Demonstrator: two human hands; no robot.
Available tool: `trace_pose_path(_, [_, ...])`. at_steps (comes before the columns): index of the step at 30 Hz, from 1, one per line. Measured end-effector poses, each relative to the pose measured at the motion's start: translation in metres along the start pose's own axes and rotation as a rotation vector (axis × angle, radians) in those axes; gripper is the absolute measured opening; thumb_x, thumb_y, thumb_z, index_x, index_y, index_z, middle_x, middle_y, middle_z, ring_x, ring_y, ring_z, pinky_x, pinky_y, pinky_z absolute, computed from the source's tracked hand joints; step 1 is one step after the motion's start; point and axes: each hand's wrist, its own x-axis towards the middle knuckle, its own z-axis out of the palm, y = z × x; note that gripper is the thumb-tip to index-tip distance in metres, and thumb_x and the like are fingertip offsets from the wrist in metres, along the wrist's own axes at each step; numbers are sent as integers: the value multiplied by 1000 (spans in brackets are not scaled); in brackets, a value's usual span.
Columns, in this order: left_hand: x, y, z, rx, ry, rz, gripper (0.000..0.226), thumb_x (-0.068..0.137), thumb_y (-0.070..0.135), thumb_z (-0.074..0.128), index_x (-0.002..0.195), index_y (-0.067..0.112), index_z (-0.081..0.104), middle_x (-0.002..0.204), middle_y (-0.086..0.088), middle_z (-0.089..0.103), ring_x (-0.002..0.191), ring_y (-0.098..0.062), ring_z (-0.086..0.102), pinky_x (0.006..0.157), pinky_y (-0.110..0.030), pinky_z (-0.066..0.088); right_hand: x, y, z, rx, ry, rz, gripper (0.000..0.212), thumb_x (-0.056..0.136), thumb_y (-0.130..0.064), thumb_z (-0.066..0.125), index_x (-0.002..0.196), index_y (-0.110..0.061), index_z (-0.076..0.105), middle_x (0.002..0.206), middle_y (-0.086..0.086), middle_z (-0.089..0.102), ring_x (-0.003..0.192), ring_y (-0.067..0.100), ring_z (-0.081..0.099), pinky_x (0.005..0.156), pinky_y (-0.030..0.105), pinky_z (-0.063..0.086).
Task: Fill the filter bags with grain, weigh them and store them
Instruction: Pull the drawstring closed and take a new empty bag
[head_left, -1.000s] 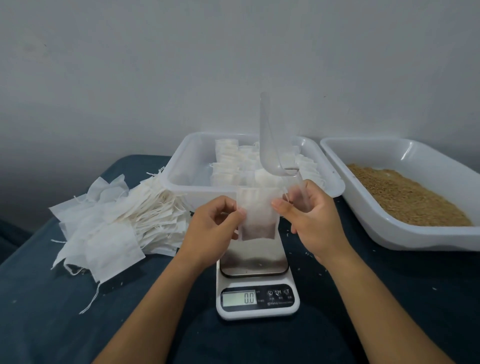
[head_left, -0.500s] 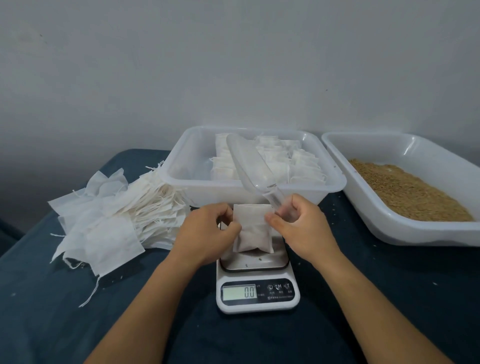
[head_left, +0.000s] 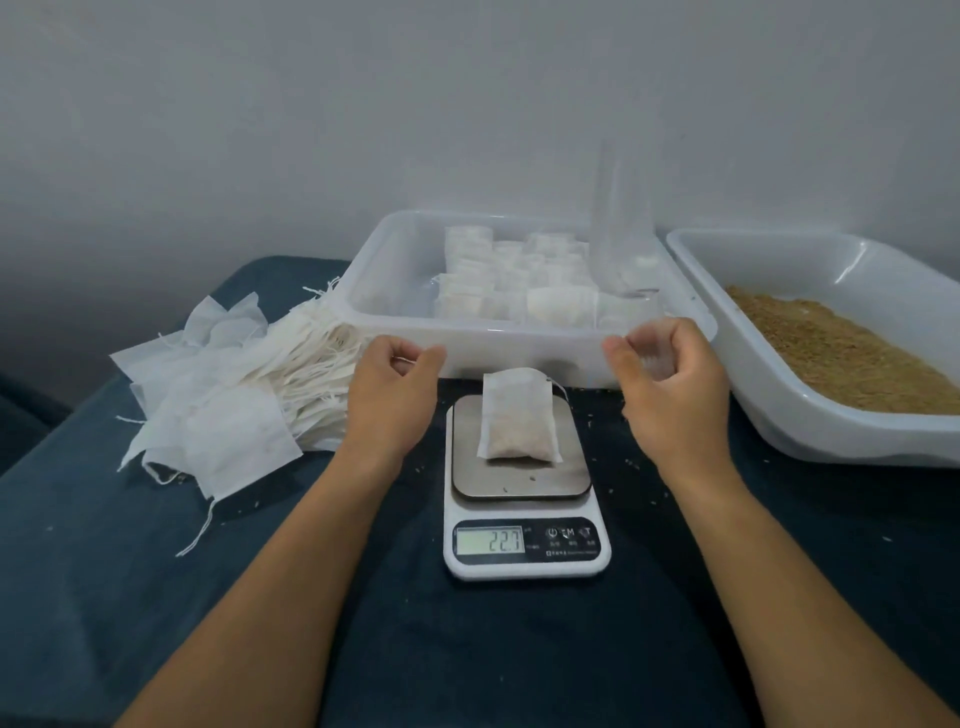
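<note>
The right hand (head_left: 670, 384) curls around a clear scoop (head_left: 623, 244) standing upright; the left hand (head_left: 389, 395) hangs loosely curled, holding nothing. Between them a filled filter bag (head_left: 517, 418) lies on the scale (head_left: 524, 499). Grain tray (head_left: 779, 415) at three o'clock.

I see dark blue cloth (head_left: 104, 597) covering the surface | grey wall (head_left: 311, 104) rising behind the cloth's far edge

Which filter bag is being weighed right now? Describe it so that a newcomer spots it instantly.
Find the white digital kitchen scale at the table's centre. On its steel platter lies one small white filter bag filled with grain. Unlike the others, it lies alone, outside the clear storage tub.
</note>
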Motion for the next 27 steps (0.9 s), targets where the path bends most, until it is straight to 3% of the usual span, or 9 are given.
trace_pose_path(4, [2,1,-2,-80,18,-62,27,93,31,69,81,22,46,76,5,47,71,-17,50,67,-31,44,2,0,-1,13,20,14,17,88,-53,68,89,-39,59,95,-26,66,91,6,66,78,53,60])
trace_pose_path(7, [1,3,-3,-82,11,-77,30,93,31,68,80,21,43,78,1,45,74,-20,49,69,-34,43,2,0,-1,1,25,13,18,89,-50,70,85,-37,57,90,-24,65,86,7,65,78,53,59])
trace_pose_path(14, [-2,7,-3,-80,-5,-79,29,92,27,67,78,21,42,73,3,42,62,-14,39,73,-36,50,2,3,1,0,-9,55,23,87,-47,72,79,-36,53,84,-14,66,76,19,65,74,53,59])
trace_pose_path(18, [-2,6,-3,-80,-18,-62,29,92,26,68,77,22,43,72,5,43,63,-14,42,62,-30,42,2,6,2,-24,-54,84,22,85,-39,73,80,-28,55,82,-11,69,59,12,67,67,42,58])
trace_pose_path(21, [-2,4,-1,-39,-46,-41,28,92,27,69,78,23,45,71,8,44,59,-10,41,58,-26,35,4,11,4,-101,-132,95,20,87,-35,75,81,-24,59,81,-19,67,66,13,67,68,37,56])
trace_pose_path(23, [-3,3,0,-17,-83,-28,24,91,26,68,79,23,48,71,9,47,58,-8,42,57,-26,35,2,12,6,-186,-189,75,24,88,-38,75,84,-19,60,79,-11,67,72,14,65,66,29,55])
trace_pose_path(25, [-4,1,2,36,-110,-5,19,90,26,68,81,23,51,71,10,50,55,-3,44,58,-25,36,-1,12,10,-285,-218,14,34,88,-39,76,79,-15,55,74,-3,65,66,15,60,56,16,46])
trace_pose_path(27, [-6,-1,3,79,-125,22,17,89,27,68,82,24,53,70,11,52,51,1,46,55,-20,37,-4,12,15,-338,-245,-37,41,88,-39,76,73,-16,46,67,2,59,58,15,51,50,19,41])
